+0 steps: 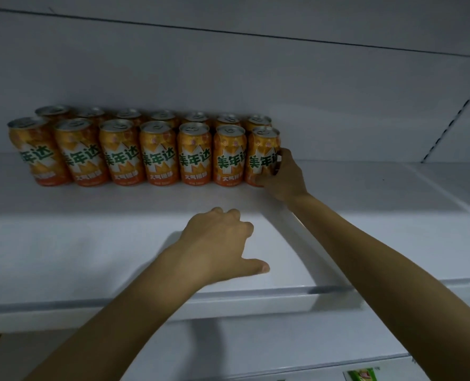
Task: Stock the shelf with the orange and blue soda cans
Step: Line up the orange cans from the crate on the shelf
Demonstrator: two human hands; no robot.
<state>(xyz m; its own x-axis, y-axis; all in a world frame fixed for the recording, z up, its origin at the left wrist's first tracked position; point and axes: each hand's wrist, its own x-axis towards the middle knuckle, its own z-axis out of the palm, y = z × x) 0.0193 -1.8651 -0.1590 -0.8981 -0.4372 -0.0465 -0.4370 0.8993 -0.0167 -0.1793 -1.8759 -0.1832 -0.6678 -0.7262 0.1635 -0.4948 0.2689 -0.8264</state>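
Two rows of several orange soda cans [156,154] stand upright on the white shelf [91,243], against its back wall. My right hand [283,177] grips the rightmost orange can [261,158] of the front row, fingers curled round its right side. My left hand [222,243] hovers over the shelf's front part, fingers curled under and thumb stretched to the right, holding nothing. No blue cans are in view.
A slotted upright [453,116] runs along the back wall at the right. The shelf's front lip [228,301] crosses the view below my left hand. A label [363,375] shows on a lower edge at the bottom right.
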